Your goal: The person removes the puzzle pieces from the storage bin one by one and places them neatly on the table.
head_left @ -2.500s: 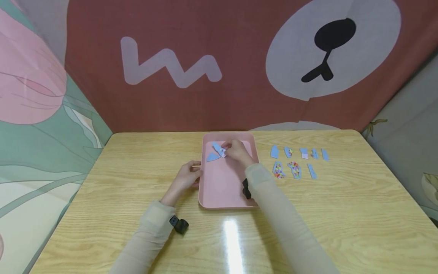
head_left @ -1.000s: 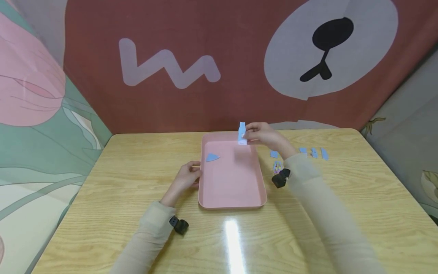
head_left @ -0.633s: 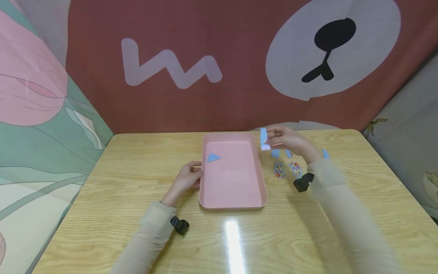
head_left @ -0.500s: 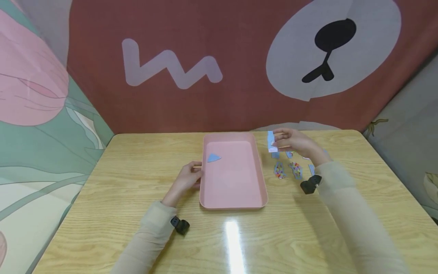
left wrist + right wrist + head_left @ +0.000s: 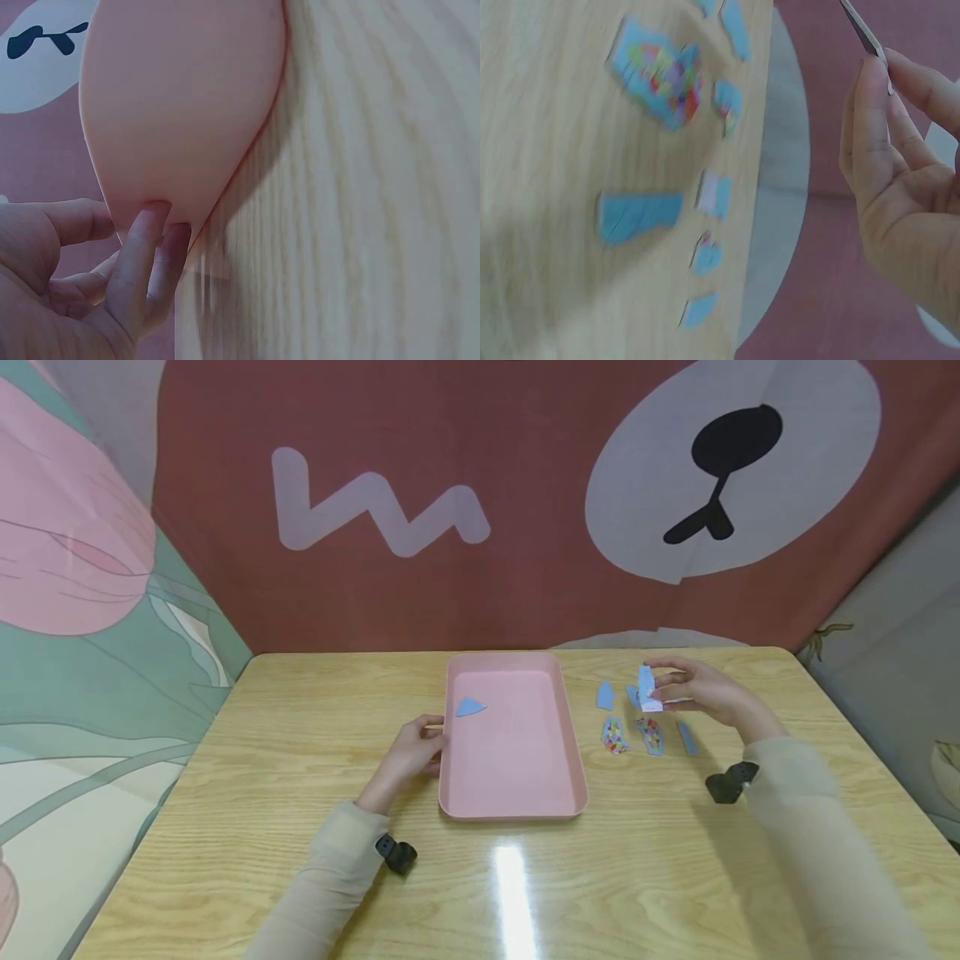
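Observation:
Between the thumb and fingertips of my right hand (image 5: 697, 692), a light-blue puzzle piece (image 5: 647, 687) with a pale lower end is pinched upright above the table. In the right wrist view the puzzle piece (image 5: 864, 34) shows edge-on, its thin side visible. My left hand (image 5: 408, 750) touches the outer left wall of the pink tray (image 5: 510, 810); in the left wrist view its fingertips rest against the tray wall (image 5: 180, 112). One blue triangular piece (image 5: 470, 707) lies inside the tray, toward the far left. Other pieces lie on the table beneath my right hand.
Right of the tray lie a plain blue piece (image 5: 605, 695), two pieces with multicoloured dots, including the nearer one (image 5: 614, 737), and a narrow blue piece (image 5: 687, 738). More pieces (image 5: 712, 193) show in the right wrist view. A printed cloth (image 5: 525, 593) hangs behind the table.
My right hand has lifted the blue piece out of the tray and carried it right, over the pieces on the table. The left hand stays at the tray's side.

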